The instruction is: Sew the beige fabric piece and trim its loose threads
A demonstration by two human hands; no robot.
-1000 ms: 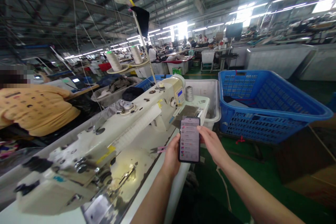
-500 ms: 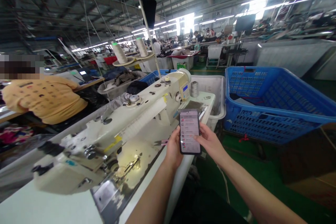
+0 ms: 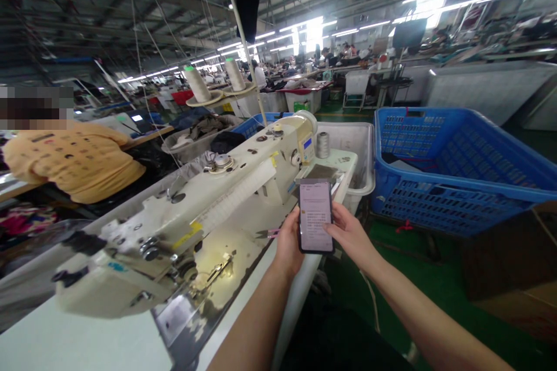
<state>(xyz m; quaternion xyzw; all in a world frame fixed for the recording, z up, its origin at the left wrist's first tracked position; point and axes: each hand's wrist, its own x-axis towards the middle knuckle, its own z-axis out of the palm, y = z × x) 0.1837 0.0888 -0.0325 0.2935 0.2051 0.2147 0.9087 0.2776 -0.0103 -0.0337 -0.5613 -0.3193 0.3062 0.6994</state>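
A smartphone [image 3: 316, 217] with a lit screen full of text is held upright over the front edge of the sewing table. My left hand [image 3: 288, 242] is closed round its left side. On the other side my right hand [image 3: 351, 232] grips the phone's right edge, its thumb over the screen; the fingers behind the phone are hidden. Beside my left hand lie small thread snips [image 3: 267, 233] with pink handles, on the bed of a white industrial sewing machine [image 3: 243, 168]. The machine's needle area [image 3: 191, 278] is lit, and no cloth shows under it.
A blue plastic crate [image 3: 452, 200] stands to the right, near a white bin [image 3: 363, 151]. A grey thread cone [image 3: 322, 145] stands on the table's far end. Two thread cones [image 3: 198, 84] sit on the stand behind. A person in a yellow top [image 3: 73, 156] sits at the left.
The phone's screen has switched from a list with small icons to a page of text. Both hands keep nearly the same place on the phone.
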